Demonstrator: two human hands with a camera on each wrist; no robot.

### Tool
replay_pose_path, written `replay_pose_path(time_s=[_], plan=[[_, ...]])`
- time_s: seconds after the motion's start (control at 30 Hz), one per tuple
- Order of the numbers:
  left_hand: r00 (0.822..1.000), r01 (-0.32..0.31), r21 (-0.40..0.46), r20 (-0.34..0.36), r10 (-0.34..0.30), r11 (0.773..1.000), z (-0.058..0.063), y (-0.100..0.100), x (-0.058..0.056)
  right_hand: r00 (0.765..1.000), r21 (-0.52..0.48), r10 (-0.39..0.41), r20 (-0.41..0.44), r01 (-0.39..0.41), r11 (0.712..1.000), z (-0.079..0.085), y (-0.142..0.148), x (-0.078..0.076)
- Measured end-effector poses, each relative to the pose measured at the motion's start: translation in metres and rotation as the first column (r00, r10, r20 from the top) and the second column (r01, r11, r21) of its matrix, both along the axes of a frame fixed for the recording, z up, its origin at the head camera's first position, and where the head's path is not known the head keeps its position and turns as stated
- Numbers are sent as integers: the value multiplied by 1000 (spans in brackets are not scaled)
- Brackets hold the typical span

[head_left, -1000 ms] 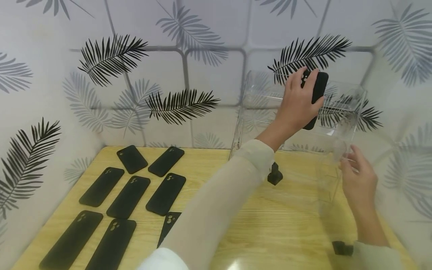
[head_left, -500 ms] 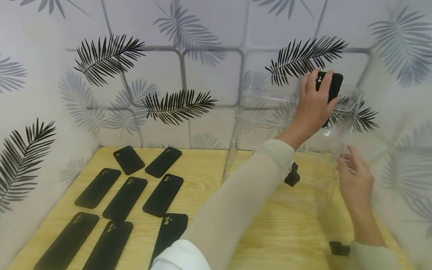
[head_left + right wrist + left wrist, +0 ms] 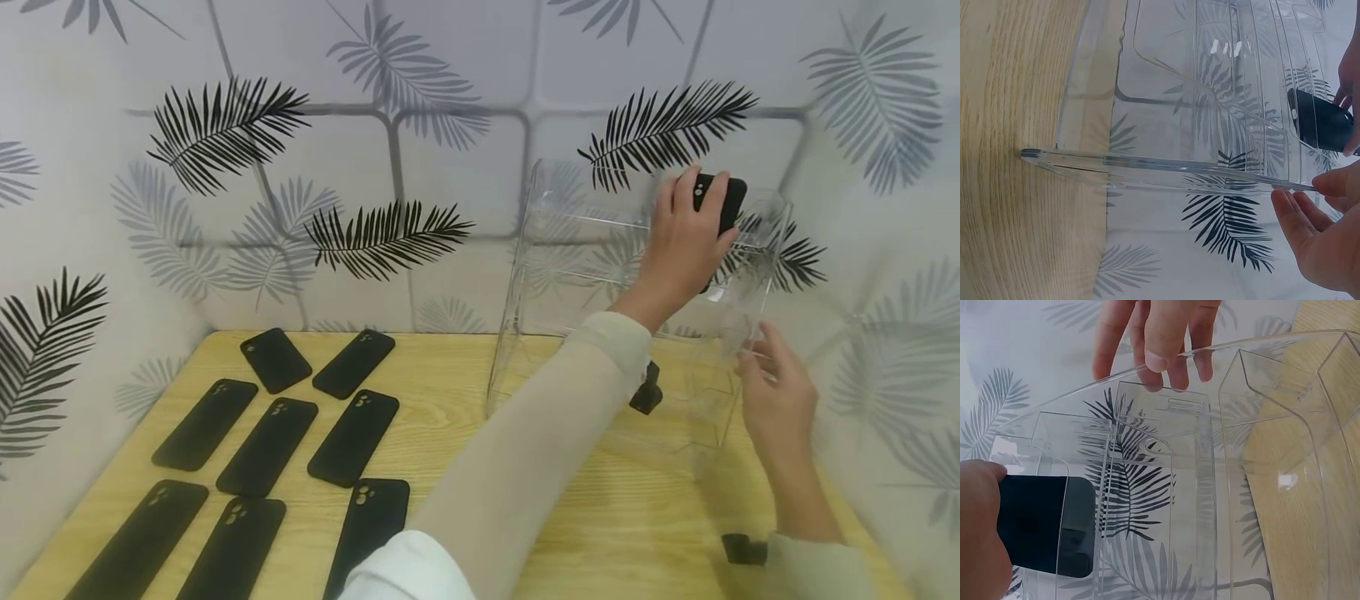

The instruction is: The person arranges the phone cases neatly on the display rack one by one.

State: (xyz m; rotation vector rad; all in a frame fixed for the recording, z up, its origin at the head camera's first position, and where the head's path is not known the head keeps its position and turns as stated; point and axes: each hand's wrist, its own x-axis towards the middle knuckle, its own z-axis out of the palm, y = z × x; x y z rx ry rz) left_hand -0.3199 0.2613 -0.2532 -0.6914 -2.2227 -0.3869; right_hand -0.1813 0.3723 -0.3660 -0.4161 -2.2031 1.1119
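Currently the left grip (image 3: 686, 240) holds a phone case (image 3: 1038, 522), the right grip (image 3: 780, 396) a clear rack (image 3: 1179, 165).

Nine black phone cases (image 3: 267, 447), one clear tiered rack (image 3: 1166, 164), two small black wrist devices (image 3: 647, 390) and one table (image 3: 438, 392).

Head cam fwd/down over tbl (image 3: 442, 367), L/R wrist cams close in, both sharing clr rack (image 3: 1207, 462), blk case (image 3: 1041, 519)

L hand (image 3: 681, 237) higher, R hand (image 3: 782, 396) lower
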Motion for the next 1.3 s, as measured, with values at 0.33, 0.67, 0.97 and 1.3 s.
replay_pose_path(time_s=[0.33, 0.67, 0.97, 1.3], plan=[[1000, -26, -117, -5, 26, 993, -6, -3, -4, 1000, 3, 6, -21, -6, 1000, -2, 2, -1], [998, 61, -104, 9, -60, 993, -10, -14, -14, 999, 14, 7, -36, -7, 1000, -1, -1, 0], [976, 126, -35, 183, -117, 991, -11, -58, -2, 1000, 23, 4, -14, -3, 1000, -3, 2, -2], [948, 177, -34, 273, -161, 984, -34, -130, 11, 1000, 15, -10, -23, 11, 1000, -1, -1, -1]])
